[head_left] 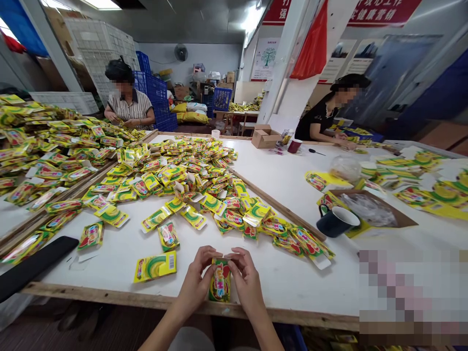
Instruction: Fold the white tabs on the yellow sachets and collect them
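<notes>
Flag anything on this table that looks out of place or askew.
Nothing is damaged or spilled. The packets lie in a loose, unsorted heap, some strewn singly toward the near edge. Both hands hold one packet upright. A dark mug sits among packets at right.

bare table [120,253] before the hands, packet heap [190,180] beyond, mug [336,222] rightward

Just one view here, head-mounted, looking forward and down across the counter [120,243] from its near edge. Both grips sit close at bottom centre, and the room stretches well beyond them.
</notes>
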`<state>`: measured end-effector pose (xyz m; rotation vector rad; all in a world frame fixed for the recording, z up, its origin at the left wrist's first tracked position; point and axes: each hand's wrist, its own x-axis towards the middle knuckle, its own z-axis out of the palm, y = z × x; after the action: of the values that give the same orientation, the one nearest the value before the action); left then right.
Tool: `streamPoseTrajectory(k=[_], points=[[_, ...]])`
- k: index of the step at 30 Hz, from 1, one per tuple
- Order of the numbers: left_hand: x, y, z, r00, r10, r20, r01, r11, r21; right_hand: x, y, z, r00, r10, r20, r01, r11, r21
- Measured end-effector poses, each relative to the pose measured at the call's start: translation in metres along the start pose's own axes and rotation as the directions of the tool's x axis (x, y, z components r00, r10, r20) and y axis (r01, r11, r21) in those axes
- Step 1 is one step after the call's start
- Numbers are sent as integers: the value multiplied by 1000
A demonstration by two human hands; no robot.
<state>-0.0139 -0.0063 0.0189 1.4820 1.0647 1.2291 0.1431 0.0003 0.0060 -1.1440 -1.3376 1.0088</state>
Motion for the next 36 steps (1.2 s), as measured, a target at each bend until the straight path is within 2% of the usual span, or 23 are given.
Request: streamPoseTrajectory(k=[3,5,9,14,18,24,27,36], points=[[-3,3,2,1000,15,-6,-15,998,64,-3,-8,-3,995,-54,86,61,996,-71],[-4,5,3,1000,-3,-13,4,997,79,-5,-14,-3,992,-79,101,89,991,-99],[-2,7,4,996,-71,-62,75,995,58,-5,-21,-1,995,-83,64,91,987,-132],[4,9,4,983,-158,-96,162,986,35,1,-27,1,1000,-2,12,4,984,-180],[7,6,4,977,-181,-112,182,983,-1,4,-29,0,999,30,33,-25,988,-154],[10,1,3,966,-244,-90,222,954,-201,3,-24,-1,995,75,67,-69,993,-94],[13,2,3,959,-263,-102,231,941,-247,6,-24,-1,992,108,67,-104,993,-62],[-1,-4,-3,978,-207,-31,203,974,-98,-4,-18,-4,991,96,98,-97,995,4]])
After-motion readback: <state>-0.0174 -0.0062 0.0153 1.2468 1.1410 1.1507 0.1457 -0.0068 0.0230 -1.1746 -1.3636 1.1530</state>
